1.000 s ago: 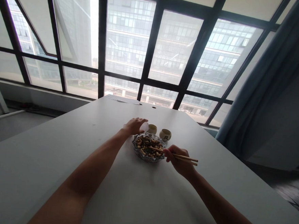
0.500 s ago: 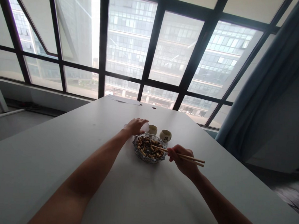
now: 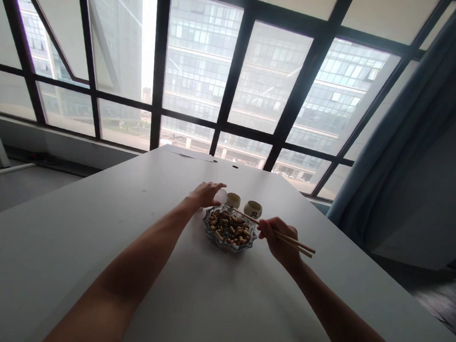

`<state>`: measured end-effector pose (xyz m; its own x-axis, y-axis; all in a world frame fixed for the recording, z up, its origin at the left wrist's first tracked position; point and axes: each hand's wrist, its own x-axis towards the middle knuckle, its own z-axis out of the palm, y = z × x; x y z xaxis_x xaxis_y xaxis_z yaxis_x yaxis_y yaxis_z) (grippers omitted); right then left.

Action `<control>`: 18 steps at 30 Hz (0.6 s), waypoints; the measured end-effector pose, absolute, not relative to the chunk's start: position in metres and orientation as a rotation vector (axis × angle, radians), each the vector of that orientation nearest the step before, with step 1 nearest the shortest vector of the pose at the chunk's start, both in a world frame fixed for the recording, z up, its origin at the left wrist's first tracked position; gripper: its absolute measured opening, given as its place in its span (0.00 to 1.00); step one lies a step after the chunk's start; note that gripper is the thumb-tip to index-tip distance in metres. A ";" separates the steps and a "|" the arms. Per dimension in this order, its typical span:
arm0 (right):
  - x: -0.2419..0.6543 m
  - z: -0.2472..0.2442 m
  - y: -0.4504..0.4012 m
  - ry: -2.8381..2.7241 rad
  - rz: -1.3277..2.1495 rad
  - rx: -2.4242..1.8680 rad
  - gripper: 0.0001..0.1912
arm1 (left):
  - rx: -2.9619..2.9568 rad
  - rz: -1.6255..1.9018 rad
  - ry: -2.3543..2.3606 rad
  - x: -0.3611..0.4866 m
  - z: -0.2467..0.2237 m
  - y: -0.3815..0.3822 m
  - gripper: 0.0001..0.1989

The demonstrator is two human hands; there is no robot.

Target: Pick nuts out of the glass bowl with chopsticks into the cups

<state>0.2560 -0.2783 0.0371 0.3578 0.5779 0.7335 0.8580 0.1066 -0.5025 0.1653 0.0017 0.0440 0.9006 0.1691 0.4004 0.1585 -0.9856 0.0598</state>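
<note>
Pinching chopsticks (image 3: 298,243) in closed right hand (image 3: 283,242), right of glass bowl (image 3: 230,247); pointing lengthwise over far rim, toward translucent container (image 3: 221,196) by half-open left hand (image 3: 204,195). Cannot tell if grasped.

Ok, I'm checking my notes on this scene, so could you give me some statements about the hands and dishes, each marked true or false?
1. The right hand holds chopsticks. True.
2. Two pale cups stand beyond the glass bowl. True.
3. The bowl contains only clear liquid. False: it holds nut-like pieces.
4. The left hand is to the right of both cups. False: the left hand is left of them, fingers around a translucent item.
</note>
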 end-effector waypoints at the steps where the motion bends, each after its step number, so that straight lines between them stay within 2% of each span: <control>1: 0.258 0.040 -0.272 -1.336 -0.353 -1.583 0.19 | 3.039 0.640 0.256 0.166 0.045 0.001 0.34; 10: 0.276 0.050 -0.209 -1.525 -0.393 -1.629 0.24 | 3.042 0.687 0.175 0.169 0.052 -0.008 0.32; 18: 0.268 0.040 -0.212 -1.546 -0.474 -1.703 0.22 | 3.035 0.663 0.242 0.169 0.049 -0.004 0.32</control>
